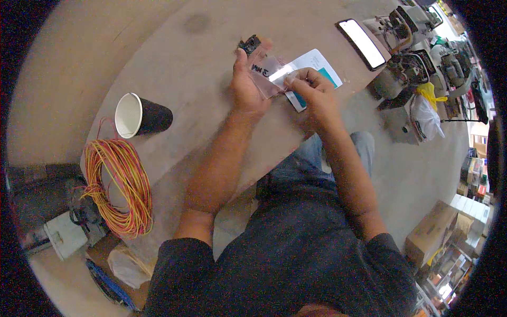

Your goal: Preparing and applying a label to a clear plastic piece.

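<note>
Above the table, a small clear plastic bag with black handwriting on it is spread between my two hands. My left hand supports it from the left, thumb raised and fingers partly behind the plastic. At its fingertips sits a small black part; whether it is held or lies on the table I cannot tell. My right hand pinches the bag's right edge with thumb and fingers. Under and beside that hand lies a white and teal card or booklet.
A phone with a lit screen lies at the far right of the table. To the left are a black paper cup on its side and a coil of red and yellow wire. Machines stand beyond; cardboard boxes are at right.
</note>
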The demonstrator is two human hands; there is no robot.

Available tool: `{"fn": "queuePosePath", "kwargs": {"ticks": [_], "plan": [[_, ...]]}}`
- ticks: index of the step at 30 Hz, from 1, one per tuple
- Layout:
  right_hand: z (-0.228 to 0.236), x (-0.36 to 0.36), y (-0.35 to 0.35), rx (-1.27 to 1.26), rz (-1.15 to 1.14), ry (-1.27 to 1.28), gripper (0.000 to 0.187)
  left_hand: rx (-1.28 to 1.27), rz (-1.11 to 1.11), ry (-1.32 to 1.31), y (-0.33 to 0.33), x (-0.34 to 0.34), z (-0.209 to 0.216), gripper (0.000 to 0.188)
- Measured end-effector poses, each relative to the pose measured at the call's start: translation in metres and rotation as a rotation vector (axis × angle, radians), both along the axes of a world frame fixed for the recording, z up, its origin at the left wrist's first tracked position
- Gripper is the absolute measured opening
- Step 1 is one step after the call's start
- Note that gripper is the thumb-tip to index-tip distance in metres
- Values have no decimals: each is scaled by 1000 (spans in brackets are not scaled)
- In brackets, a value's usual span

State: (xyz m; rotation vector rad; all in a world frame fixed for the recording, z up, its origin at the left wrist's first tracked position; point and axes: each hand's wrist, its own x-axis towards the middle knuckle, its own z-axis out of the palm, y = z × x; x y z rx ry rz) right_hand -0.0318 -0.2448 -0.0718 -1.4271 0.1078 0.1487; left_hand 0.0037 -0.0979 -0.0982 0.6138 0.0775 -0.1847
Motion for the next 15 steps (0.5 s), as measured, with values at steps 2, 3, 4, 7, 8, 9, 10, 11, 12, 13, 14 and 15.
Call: {"fn": "queuePosePath", "kwargs": {"ticks": [2,3,4,7,8,9,10,11,12,13,14,15], "plan": [[-3,0,2,22,-2,46,20,78,10,-82,-1,-1,0,68],[-8,1,2,26,-4,13,21,79,10,-81,-5,-1,1,68],[-12,2,0,29,-7,-21,21,68,30,-72,-10,0,1,64],[-14,3,-7,-246,140,31,26,67,44,-86,-8,5,-7,56],[-13,1,-8,-247,141,32,26,77,35,-110,-6,6,-12,52],[-7,-2,-9,-420,199,9,29,76,33,-108,-4,6,-13,52],[-3,-3,-11,-594,257,-13,32,33,-3,-58,-2,6,-14,47],[-2,-3,-12,-595,255,-10,32,-10,-40,-8,0,6,-15,42],[-1,-4,-15,-612,201,-97,34,-14,-45,-8,2,4,-9,42],[-1,-4,-20,-631,146,-182,35,-11,-17,89,2,2,0,37],[0,-3,-27,-637,138,-179,35,-8,10,185,4,2,5,34],[0,-2,-33,-720,-11,-285,38,-7,12,183,11,3,5,34]]}}
